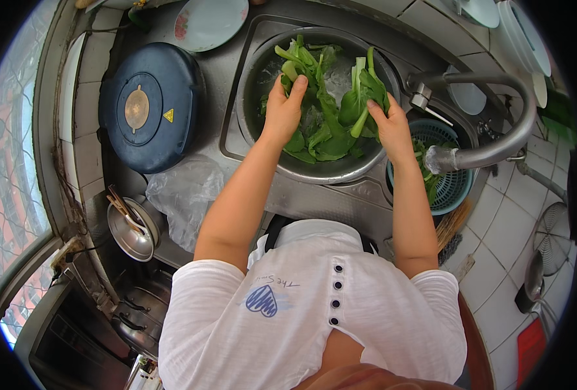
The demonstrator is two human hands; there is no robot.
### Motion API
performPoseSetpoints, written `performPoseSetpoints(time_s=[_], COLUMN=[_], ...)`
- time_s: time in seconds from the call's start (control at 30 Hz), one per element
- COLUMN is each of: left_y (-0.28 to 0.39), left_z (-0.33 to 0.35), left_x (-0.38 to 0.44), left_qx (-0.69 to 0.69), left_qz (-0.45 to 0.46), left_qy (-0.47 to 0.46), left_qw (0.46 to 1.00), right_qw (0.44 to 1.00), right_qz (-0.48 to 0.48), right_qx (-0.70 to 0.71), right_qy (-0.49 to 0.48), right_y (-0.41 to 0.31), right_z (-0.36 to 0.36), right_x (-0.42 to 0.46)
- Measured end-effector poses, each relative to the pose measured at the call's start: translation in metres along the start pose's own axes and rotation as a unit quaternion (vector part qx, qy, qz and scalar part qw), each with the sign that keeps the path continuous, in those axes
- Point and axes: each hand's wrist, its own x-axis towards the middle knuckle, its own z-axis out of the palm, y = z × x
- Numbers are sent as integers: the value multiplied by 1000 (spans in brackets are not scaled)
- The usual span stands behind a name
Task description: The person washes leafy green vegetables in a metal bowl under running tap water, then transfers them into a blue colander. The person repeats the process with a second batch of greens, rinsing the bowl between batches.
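A large round metal basin (327, 179) sits in the sink, holding water and leafy greens (335, 141). Over its left part, my left hand (287, 105) grips a bunch of green leafy stalks (289, 70) between thumb and fingers. At the basin's right side my right hand (391, 122) is closed on another bunch of greens (361, 92), its stalks pointing up and down. More leaves lie in the water between and below the hands. To the right, partly covered by my right forearm and the faucet, a teal plastic colander (456, 187) holds more greens.
A curved metal faucet (505, 80) reaches over the colander. Left of the basin are a dark blue round lid (171, 112), a floral plate (210, 24) and a clear plastic bag (186, 195). Metal bowls (132, 234) with utensils stand lower left; a straw brush (454, 224) is beneath the colander.
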Motion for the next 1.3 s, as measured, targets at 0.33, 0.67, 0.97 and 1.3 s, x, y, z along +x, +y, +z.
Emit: performPoseSetpoints(time_s=[0.33, 0.67, 0.97, 1.3], left_y=[-103, -161, -123, -107], left_z=[-23, -32, -32, -14], left_x=[-21, -9, -8, 6], left_qx=[10, 337, 386, -115], left_qz=[-235, -191, -172, -338], left_qy=[60, 54, 41, 65], left_qw=[970, 920, 905, 932], right_qw=[905, 816, 844, 946], right_qz=[-26, 7, -22, 73], right_qx=[-425, -576, -533, -308], right_qy=[-6, -49, -51, -65], right_y=[77, 116, 75, 128], right_z=[39, 58, 47, 85], right_x=[9, 5, 15, 64])
